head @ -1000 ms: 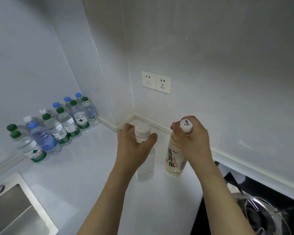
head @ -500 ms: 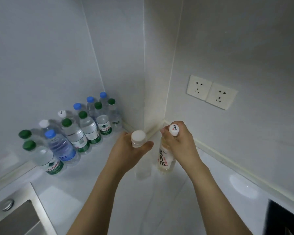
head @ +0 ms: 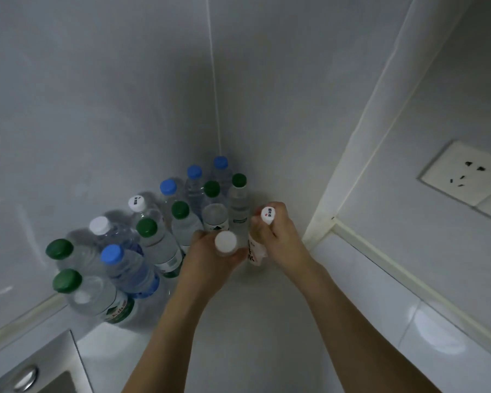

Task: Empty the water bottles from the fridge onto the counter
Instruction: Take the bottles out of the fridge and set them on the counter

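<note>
My left hand [head: 210, 258] grips a clear bottle with a plain white cap [head: 225, 241] just below its neck. My right hand [head: 279, 235] grips a second bottle, with a printed white cap [head: 268, 215] and a white label with dark characters. I hold both upright, side by side, right next to the cluster of several water bottles [head: 165, 242] with green, blue and white caps that stands on the white counter [head: 261, 321] in the wall corner. My hands hide the lower parts of both held bottles.
A steel sink [head: 40, 373] with a round fitting lies at the lower left. A wall socket [head: 471, 173] sits on the right wall above a raised white ledge [head: 408, 285]. Grey tiled walls close in the counter at the back and left.
Both hands have carried their bottles leftward and deeper into the corner, up against the standing cluster. The view has tilted down and turned left; the socket now sits at the right edge.
</note>
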Tool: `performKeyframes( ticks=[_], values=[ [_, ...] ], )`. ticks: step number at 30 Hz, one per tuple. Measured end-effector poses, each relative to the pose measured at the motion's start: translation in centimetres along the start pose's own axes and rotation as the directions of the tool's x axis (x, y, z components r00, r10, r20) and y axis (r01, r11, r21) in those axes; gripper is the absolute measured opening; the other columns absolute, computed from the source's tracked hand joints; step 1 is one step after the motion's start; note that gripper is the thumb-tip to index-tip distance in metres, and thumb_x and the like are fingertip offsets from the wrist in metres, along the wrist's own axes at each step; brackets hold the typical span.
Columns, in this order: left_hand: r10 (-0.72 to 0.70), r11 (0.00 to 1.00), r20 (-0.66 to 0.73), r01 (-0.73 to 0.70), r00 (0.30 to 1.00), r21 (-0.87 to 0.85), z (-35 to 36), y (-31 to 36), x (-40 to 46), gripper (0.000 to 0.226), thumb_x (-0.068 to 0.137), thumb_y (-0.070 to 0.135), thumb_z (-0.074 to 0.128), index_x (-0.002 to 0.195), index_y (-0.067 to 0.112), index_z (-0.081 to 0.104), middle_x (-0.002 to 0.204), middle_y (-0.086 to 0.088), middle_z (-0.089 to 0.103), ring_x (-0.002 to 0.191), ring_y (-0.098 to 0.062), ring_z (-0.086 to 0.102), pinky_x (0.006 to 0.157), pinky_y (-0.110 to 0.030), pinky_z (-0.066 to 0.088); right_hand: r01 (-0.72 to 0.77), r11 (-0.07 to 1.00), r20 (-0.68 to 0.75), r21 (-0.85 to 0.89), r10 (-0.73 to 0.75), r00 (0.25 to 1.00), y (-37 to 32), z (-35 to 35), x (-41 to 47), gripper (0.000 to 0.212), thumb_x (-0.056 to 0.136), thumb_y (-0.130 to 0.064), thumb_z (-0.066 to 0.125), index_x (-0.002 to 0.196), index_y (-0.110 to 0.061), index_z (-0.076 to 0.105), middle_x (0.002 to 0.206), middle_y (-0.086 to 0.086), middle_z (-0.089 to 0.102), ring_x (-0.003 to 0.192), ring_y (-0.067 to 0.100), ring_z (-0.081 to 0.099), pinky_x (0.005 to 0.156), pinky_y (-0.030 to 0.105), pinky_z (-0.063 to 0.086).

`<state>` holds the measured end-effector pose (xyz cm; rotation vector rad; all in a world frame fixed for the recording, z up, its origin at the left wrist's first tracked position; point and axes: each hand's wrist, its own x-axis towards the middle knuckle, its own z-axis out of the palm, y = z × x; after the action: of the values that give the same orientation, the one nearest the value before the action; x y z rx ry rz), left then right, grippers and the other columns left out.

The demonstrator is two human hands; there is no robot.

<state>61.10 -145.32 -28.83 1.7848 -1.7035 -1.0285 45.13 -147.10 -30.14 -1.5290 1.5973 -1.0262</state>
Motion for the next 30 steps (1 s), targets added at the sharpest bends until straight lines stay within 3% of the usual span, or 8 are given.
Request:
performKeyframes(
  ticks=[4,7,9,12,18,24,27,30],
  values=[
    [0.0,1.0,-0.046,0.0,0.999,0.004,0.7,-1.6,3.6,0.029,0.08,0.034,0.077,0.086,0.03,0.049,0.107,0.001,0.047,0.078,-0.007,0.051,0.074,-0.024,0.04,0.022,0.999,-0.019,-0.025,-0.022,1.0,1.1,2.0,3.3,0.016,0.098,-0.03,0.051,0.108,-0.021,0.042,0.099,0.004,0.057,0.089,0.019,0.058,0.078,0.037,0.051],
    [0.064,0.998,-0.11,-0.062,0.992,0.029,1.7,-2.0,5.1,0.022,0.083,0.029,0.075,0.095,0.025,0.056,0.105,0.002,0.05,0.088,-0.013,0.054,0.071,-0.019,0.039,0.058,0.998,-0.048,-0.002,-0.058,0.997,1.7,2.8,4.7,0.014,0.098,-0.024,0.052,0.108,-0.018,0.044,0.095,0.002,0.055,0.085,0.014,0.055,0.074,0.028,0.048],
    [0.137,0.988,-0.162,-0.124,0.977,0.09,2.6,-2.2,5.8,0.025,0.083,0.026,0.074,0.103,0.018,0.062,0.107,0.0,0.057,0.097,-0.015,0.056,0.077,-0.017,0.04,0.059,0.998,-0.056,0.013,-0.058,0.997,2.0,3.1,5.3,0.012,0.098,-0.022,0.053,0.106,-0.018,0.045,0.092,-0.002,0.054,0.082,0.01,0.054,0.071,0.023,0.046],
    [0.143,0.988,-0.196,-0.127,0.97,0.091,3.6,-2.8,6.4,0.038,0.083,0.026,0.075,0.117,0.016,0.06,0.117,0.002,0.056,0.098,-0.01,0.055,0.077,-0.01,0.036,0.054,0.998,-0.081,0.028,-0.052,0.995,2.7,3.7,5.9,0.017,0.095,-0.029,0.054,0.106,-0.018,0.046,0.094,0.004,0.054,0.083,0.017,0.055,0.071,0.032,0.05],
    [0.121,0.989,-0.213,-0.098,0.969,0.114,4.1,-3.3,7.0,0.03,0.086,0.028,0.072,0.111,0.016,0.062,0.111,-0.003,0.063,0.094,-0.013,0.059,0.075,-0.016,0.036,0.079,0.995,-0.063,0.055,-0.075,0.995,3.2,3.4,5.5,0.019,0.095,-0.025,0.055,0.109,-0.018,0.045,0.095,0.001,0.054,0.085,0.015,0.054,0.074,0.03,0.048],
    [0.112,0.99,-0.207,-0.091,0.972,0.107,4.0,-3.5,6.7,0.031,0.084,0.028,0.073,0.11,0.016,0.062,0.108,-0.001,0.064,0.098,-0.016,0.06,0.077,-0.02,0.04,0.043,0.996,-0.02,0.074,-0.042,0.999,1.8,3.1,5.6,0.019,0.098,-0.019,0.053,0.099,-0.033,0.04,0.088,-0.009,0.052,0.078,0.002,0.052,0.073,0.023,0.045],
    [0.095,0.995,-0.211,-0.088,0.973,0.047,3.9,-3.1,5.9,0.027,0.084,0.026,0.072,0.108,0.019,0.062,0.105,0.003,0.065,0.095,-0.014,0.061,0.077,-0.023,0.047,-0.011,0.996,0.012,0.091,0.01,1.0,0.7,2.7,4.9,0.022,0.098,-0.019,0.053,0.103,-0.035,0.04,0.098,-0.005,0.058,0.091,0.009,0.057,0.084,0.035,0.051],
    [0.048,0.999,-0.204,-0.043,0.978,0.026,3.6,-3.1,5.2,0.009,0.088,0.022,0.066,0.095,0.017,0.062,0.094,-0.001,0.067,0.088,-0.019,0.064,0.074,-0.032,0.053,-0.041,0.997,-0.005,0.065,0.041,0.999,-0.3,2.0,3.5,0.037,0.097,-0.021,0.055,0.129,-0.027,0.039,0.125,0.003,0.055,0.115,0.018,0.055,0.104,0.041,0.045]
  ],
)
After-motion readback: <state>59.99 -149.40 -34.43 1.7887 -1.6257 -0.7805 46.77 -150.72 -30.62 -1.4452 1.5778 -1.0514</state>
